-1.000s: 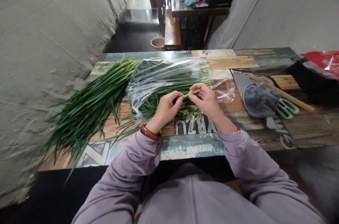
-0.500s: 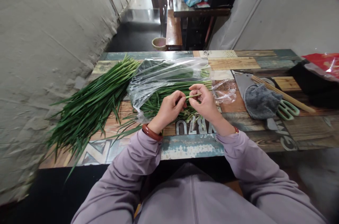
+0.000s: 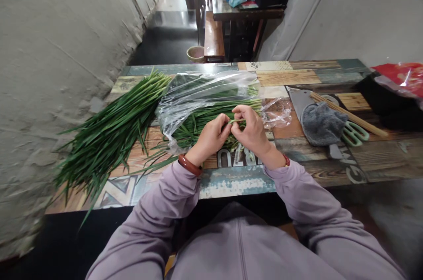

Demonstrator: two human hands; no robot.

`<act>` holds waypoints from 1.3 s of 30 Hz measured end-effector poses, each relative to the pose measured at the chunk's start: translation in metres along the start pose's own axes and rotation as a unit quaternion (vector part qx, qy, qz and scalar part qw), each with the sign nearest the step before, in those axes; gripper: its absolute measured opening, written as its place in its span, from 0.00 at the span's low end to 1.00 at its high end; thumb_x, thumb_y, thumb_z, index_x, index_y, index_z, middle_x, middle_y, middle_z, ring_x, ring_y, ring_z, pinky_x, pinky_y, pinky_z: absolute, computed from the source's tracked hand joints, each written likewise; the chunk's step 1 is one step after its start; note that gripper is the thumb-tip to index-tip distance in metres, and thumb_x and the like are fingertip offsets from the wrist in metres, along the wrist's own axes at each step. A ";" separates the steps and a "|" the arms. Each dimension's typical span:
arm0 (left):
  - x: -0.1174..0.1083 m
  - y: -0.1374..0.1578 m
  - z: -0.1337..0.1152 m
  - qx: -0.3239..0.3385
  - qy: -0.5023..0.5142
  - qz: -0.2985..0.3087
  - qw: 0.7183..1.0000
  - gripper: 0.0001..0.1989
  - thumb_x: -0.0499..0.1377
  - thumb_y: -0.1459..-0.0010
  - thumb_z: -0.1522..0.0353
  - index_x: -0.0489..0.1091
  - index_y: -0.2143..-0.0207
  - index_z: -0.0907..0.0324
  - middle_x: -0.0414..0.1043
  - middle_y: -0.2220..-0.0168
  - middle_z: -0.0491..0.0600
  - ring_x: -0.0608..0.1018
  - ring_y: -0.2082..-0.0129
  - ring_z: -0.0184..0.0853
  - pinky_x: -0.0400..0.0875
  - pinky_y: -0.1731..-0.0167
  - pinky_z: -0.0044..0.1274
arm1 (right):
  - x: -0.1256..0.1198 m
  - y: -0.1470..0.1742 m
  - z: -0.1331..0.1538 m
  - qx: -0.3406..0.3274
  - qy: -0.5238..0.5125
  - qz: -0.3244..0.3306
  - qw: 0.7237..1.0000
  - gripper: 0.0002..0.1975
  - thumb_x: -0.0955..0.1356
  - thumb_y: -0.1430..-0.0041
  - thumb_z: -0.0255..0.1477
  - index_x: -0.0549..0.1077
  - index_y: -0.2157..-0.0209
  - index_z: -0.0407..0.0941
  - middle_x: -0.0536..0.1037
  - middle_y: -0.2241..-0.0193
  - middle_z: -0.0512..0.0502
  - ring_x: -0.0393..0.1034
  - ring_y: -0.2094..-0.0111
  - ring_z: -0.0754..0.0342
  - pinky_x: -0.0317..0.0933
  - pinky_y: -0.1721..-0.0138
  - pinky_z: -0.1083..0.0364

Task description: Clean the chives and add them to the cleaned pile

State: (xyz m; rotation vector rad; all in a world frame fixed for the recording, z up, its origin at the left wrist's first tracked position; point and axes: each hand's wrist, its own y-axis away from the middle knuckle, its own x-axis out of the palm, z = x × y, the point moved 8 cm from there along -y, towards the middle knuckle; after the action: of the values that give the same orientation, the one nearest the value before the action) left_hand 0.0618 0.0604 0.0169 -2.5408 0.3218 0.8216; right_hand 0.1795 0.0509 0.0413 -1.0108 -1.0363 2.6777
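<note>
A thin green chive stalk (image 3: 236, 120) runs between my two hands over the table. My left hand (image 3: 210, 138) pinches one end between thumb and fingers. My right hand (image 3: 251, 133) is closed on the other end, close beside the left. Below and beyond them, loose chives (image 3: 194, 125) lie partly under a clear plastic bag (image 3: 208, 85), which holds more chives. To the left spreads a large pile of chives (image 3: 115, 128), leaves toward me and pale stems toward the far side. Small trimmed bits lie under my fingers, partly hidden.
On the right of the patchwork-patterned table (image 3: 238, 187) lie a grey cloth (image 3: 322, 123), green-handled scissors (image 3: 355, 133), wooden chopsticks (image 3: 366, 124) and a grey flat blade (image 3: 295, 98). A red package (image 3: 399, 75) sits at the far right. A rough wall (image 3: 66, 50) borders the left side.
My right hand has drawn in nearer to my left, its fingers now more bent over the stalk. The whole view has shifted slightly; the piles lie as before.
</note>
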 end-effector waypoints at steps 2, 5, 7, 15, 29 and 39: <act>-0.001 0.000 0.000 0.001 -0.009 0.001 1.000 0.05 0.53 0.38 0.70 0.61 0.69 0.58 0.63 0.74 0.42 0.65 0.74 0.29 0.57 0.72 0.22 | -0.004 -0.001 -0.002 -0.030 0.024 -0.016 0.999 0.20 0.63 0.52 0.19 0.67 0.55 0.47 0.74 0.67 0.48 0.71 0.63 0.50 0.68 0.56 0.50; -0.006 0.000 0.001 0.001 -0.025 -0.008 1.000 0.04 0.53 0.38 0.71 0.61 0.68 0.57 0.61 0.75 0.41 0.64 0.75 0.28 0.56 0.73 0.22 | -0.021 -0.007 -0.022 0.005 0.036 -0.066 0.997 0.18 0.63 0.51 0.18 0.69 0.57 0.46 0.74 0.69 0.49 0.70 0.65 0.52 0.67 0.58 0.51; -0.009 0.000 0.005 -0.003 -0.035 -0.019 0.999 0.04 0.54 0.39 0.70 0.61 0.68 0.57 0.61 0.76 0.41 0.64 0.76 0.28 0.55 0.73 0.22 | -0.038 -0.009 -0.042 0.066 0.014 -0.117 0.991 0.13 0.64 0.48 0.20 0.71 0.61 0.46 0.74 0.70 0.49 0.70 0.68 0.54 0.67 0.62 0.53; -0.018 0.001 0.013 -0.042 -0.079 -0.035 0.995 0.03 0.55 0.39 0.68 0.65 0.66 0.58 0.66 0.74 0.43 0.67 0.74 0.29 0.58 0.71 0.22 | -0.036 -0.017 -0.016 -0.032 -0.092 0.023 0.995 0.04 0.70 0.41 0.30 0.77 0.69 0.47 0.80 0.66 0.47 0.74 0.62 0.51 0.67 0.56 0.49; -0.013 0.004 -0.002 -0.001 -0.198 -0.005 0.980 0.06 0.52 0.34 0.68 0.66 0.65 0.58 0.72 0.71 0.46 0.72 0.73 0.32 0.56 0.72 0.24 | -0.009 -0.007 -0.017 -0.017 -0.058 0.049 0.997 0.07 0.69 0.38 0.30 0.77 0.70 0.47 0.79 0.69 0.47 0.72 0.63 0.52 0.62 0.57 0.50; -0.004 0.011 -0.023 0.132 -0.372 -0.021 0.919 0.11 0.48 0.31 0.69 0.67 0.67 0.58 0.71 0.72 0.47 0.72 0.73 0.33 0.55 0.73 0.27 | 0.016 0.010 -0.051 0.269 -0.277 0.010 0.922 0.08 0.70 0.45 0.34 0.74 0.73 0.44 0.73 0.75 0.53 0.64 0.71 0.58 0.58 0.67 0.56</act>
State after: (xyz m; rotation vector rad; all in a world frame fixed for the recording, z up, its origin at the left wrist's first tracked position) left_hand 0.0658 0.0400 0.0322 -1.8102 0.1124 1.5250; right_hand 0.1999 0.0777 -0.0019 -0.1615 -0.2700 3.0628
